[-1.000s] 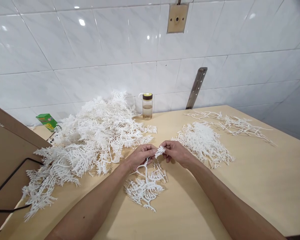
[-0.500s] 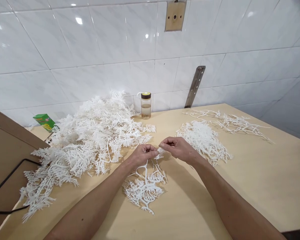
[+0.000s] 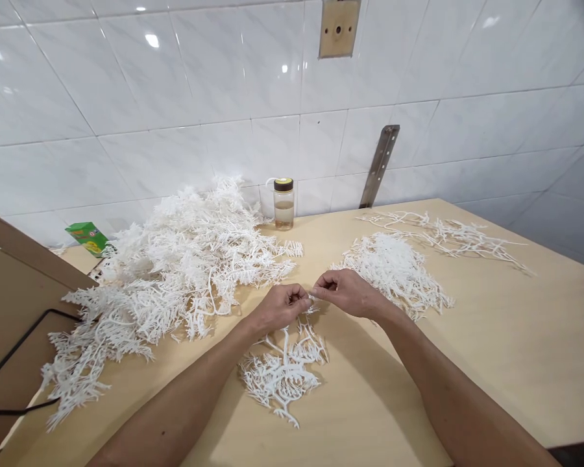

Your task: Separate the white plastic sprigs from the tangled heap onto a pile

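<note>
Near the middle of the table, my left hand (image 3: 278, 306) is closed in a pinch on a white branching plastic sprig (image 3: 283, 375). The sprig's lower, finely forked part spreads out below the fingers, close to the tabletop. Its upper end lies partly hidden by my fingertips. My right hand (image 3: 346, 293) pinches at that upper end, thumb and forefinger together, almost touching my left fingertips. What exactly sits between the right fingertips is too small to see clearly. A heap of small white clippings (image 3: 389, 267) lies just beyond my right hand.
A large pile of white sprigs (image 3: 185, 250) covers the table's left side. Bare white stems (image 3: 460, 241) lie at the back right. A lidded bottle (image 3: 284, 213) stands near the tiled wall, a metal bracket (image 3: 380, 165) beside it. At left are a green box (image 3: 88, 239) and brown cardboard (image 3: 24, 292).
Both hands have come slightly lower and closer together, the right fingertips now meeting the sprig's end by the left ones. The sprig has shifted slightly downward with them.
</note>
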`<state>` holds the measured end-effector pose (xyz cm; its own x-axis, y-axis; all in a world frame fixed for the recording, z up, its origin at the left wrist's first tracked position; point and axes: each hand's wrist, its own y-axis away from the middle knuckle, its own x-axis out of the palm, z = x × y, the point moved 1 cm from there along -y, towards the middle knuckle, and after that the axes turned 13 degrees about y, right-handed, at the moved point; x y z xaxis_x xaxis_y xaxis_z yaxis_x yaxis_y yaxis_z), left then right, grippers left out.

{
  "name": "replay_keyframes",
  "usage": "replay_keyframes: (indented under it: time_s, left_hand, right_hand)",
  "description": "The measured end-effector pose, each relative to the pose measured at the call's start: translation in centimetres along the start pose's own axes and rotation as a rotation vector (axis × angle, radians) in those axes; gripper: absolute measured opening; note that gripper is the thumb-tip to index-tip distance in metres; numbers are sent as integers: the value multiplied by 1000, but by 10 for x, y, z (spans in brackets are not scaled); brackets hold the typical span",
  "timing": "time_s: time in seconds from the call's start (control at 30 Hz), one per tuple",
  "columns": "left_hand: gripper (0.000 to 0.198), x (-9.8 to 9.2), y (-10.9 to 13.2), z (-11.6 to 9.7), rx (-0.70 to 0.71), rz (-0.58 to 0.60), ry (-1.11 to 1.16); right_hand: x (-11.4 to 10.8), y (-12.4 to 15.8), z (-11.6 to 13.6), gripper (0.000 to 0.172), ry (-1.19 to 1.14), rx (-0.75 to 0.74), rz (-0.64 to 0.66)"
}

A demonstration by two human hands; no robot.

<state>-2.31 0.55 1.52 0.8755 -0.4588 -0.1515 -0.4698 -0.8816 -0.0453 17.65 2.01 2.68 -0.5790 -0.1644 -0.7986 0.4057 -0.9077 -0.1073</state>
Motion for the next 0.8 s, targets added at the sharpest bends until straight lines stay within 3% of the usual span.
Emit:
replay_keyframes:
  time_s: [0.33,0.53,0.8]
  left_hand:
    - [36,-3,1,-6,-66,3,74]
    - [39,-3,2,-7,-91,-4,111]
    - [36,-7,3,-5,-138,54,144]
  right_hand:
    - [-7,3,-2,34,-145,25,242]
    - [-5,4,0,30,-115,46,194]
    - [2,0,5,19,91,-18,12]
